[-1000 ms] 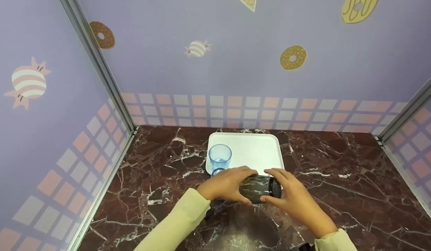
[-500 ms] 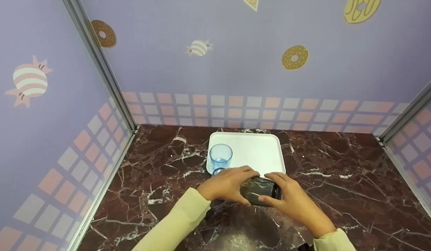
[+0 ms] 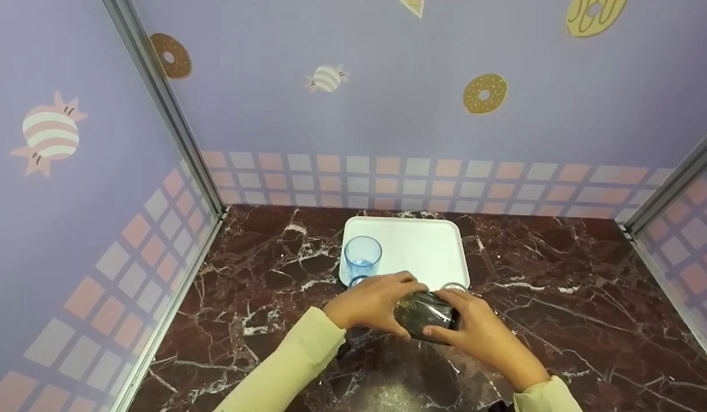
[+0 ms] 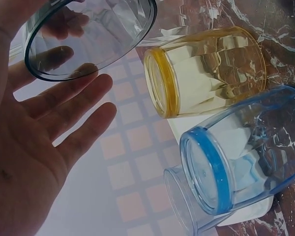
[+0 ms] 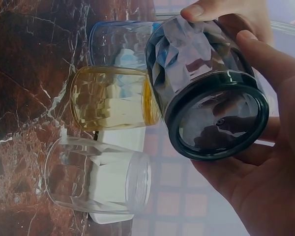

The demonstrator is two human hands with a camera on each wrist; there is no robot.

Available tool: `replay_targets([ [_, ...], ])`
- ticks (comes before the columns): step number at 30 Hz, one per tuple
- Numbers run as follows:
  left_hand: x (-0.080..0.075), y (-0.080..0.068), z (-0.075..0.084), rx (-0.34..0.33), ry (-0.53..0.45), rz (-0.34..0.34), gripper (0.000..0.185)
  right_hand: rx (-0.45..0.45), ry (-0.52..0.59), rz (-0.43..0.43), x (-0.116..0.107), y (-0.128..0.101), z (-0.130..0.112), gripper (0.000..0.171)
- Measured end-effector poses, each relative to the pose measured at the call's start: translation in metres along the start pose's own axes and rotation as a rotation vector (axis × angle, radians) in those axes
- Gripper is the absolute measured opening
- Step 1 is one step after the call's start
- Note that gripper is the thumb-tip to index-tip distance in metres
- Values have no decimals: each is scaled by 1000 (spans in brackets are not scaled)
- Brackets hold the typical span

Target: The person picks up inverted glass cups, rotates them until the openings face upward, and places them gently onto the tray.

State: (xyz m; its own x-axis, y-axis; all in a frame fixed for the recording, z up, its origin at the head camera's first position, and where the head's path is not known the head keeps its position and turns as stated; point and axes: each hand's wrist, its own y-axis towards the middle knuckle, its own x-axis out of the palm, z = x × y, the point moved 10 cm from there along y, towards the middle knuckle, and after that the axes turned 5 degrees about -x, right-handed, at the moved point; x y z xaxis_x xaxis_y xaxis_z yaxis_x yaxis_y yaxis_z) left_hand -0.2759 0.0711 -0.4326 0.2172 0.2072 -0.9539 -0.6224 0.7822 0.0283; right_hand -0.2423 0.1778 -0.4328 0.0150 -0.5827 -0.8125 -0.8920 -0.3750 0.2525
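Both hands hold a dark grey faceted tumbler (image 3: pixel 426 315) tilted on its side above the table. The left hand (image 3: pixel 376 300) holds the rim end, with thumb and fingers on opposite sides. At the base end, the right hand (image 3: pixel 473 323) grips it, its thumb along the near side. The right wrist view shows the thick dark base ring (image 5: pixel 216 123) facing the right palm. In the left wrist view the open mouth faces the left hand, whose other fingers are spread. Behind the hands, blue (image 4: pixel 255 162), yellow (image 4: pixel 206 73) and clear (image 5: pixel 115 177) tumblers stand upside down in a row.
A white tray (image 3: pixel 425 246) lies beyond the hands, with a light blue cup (image 3: pixel 362 254) standing mouth up at its left side. The dark red marbled table (image 3: pixel 273 297) runs back to patterned panels (image 3: pixel 399 126) at the rear and sides.
The dark tumbler has turned in the hands, so its base ring no longer shows in the head view. The right hand has dropped slightly, and a clear tumbler's edge now shows behind it.
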Motion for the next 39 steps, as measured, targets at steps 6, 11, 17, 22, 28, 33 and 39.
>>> replay_targets([
  [6, -1, -1, 1, 14, -10, 10, 89, 35, 26, -22, 3, -2, 3, 69],
  [11, -1, -2, 2, 26, -6, 18, 93, 46, 50, -35, 4, -4, 5, 70],
  [17, -1, -1, 2, 25, -5, 15, 92, 40, 66, -39, 6, -5, 7, 69],
  [22, -1, -1, 3, 23, -4, 11, 91, 30, 81, -46, 8, -5, 7, 68],
  [28, -4, -1, 5, 16, -17, 6, 92, 27, 75, -49, 9, -5, 7, 68],
  [33, -5, -1, 7, 21, -26, 0, 92, 48, 110, -65, 12, -6, 9, 70],
  [39, -2, -1, 7, 34, -63, -5, 93, 66, 157, -60, 12, -8, 12, 71],
])
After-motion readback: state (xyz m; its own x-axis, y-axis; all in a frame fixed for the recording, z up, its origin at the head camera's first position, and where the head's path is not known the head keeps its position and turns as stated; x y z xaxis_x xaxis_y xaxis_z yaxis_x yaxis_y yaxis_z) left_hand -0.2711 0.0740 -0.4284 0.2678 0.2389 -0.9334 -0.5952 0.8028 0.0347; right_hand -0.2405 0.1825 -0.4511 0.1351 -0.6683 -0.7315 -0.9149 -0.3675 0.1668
